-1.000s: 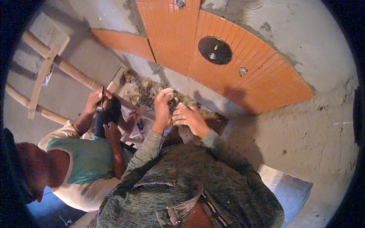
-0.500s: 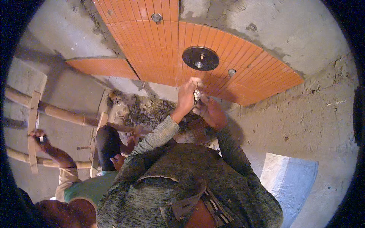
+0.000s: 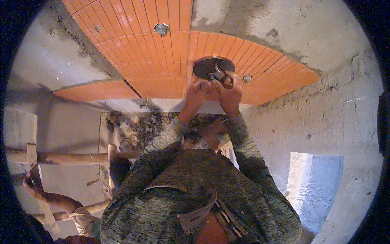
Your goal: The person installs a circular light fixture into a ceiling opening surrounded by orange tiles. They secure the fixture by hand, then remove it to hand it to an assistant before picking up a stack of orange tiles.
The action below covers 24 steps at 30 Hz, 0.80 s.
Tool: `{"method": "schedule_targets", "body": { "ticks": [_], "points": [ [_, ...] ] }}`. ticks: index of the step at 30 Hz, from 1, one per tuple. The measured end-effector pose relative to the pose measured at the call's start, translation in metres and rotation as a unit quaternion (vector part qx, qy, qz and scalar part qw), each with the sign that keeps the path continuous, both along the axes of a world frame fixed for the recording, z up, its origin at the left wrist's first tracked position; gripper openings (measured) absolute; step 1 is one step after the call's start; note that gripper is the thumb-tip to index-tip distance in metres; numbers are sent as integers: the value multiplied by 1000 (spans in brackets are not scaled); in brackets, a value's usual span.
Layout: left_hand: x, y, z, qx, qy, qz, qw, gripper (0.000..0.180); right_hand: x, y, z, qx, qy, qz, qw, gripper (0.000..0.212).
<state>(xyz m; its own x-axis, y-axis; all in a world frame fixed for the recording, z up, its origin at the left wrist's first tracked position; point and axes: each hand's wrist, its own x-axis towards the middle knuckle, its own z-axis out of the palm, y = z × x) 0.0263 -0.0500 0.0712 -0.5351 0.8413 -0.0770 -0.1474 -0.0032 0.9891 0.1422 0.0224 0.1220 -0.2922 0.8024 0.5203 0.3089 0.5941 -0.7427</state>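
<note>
A dark round plate [image 3: 206,67] with metal fittings sits on the orange tiled wall [image 3: 162,53] in front of me. My right hand [image 3: 230,92] is raised to the plate's lower right edge, its fingers closed around a small shiny metal fitting [image 3: 219,75]. Beside it, just below the plate, my left hand [image 3: 196,95] is closed, its fingertips pinched together close to the right hand's. What the left fingertips hold, if anything, is hidden.
Capped pipe outlets [image 3: 161,29] stick out of the tiles, another pipe outlet [image 3: 247,78] just right of my hands. Rubble [image 3: 142,130] lies below the wall. At left, a co-worker's hand [image 3: 34,183] touches a bamboo and wood frame [image 3: 73,158]. A blue and white panel [image 3: 315,187] is at right.
Both hands have moved up from below the plate to its lower edge; the right has brought the small metal piece to it. The co-worker and frame appear lower in view.
</note>
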Motion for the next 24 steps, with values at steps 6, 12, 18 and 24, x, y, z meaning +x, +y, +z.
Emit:
{"method": "schedule_targets", "body": {
  "ticks": [6, 12, 18, 24],
  "points": [
    [-20, 16, -15, 6, 144, 36, 989, 31, -23, -1, -7, 45, -14, -73, 996, 52],
    [-20, 21, 9, -12, 170, 20, 985, 35, -31, 4, -15, 75, 10, -109, 991, 51],
    [-32, 42, -27, 95, 36, -52, 993, 34, -34, 5, -19, 140, -10, -126, 982, 48],
    [-16, 28, 15, 14, 162, 32, 986, 39, -32, 5, -26, 133, -21, -119, 984, 43]
  ]
}}
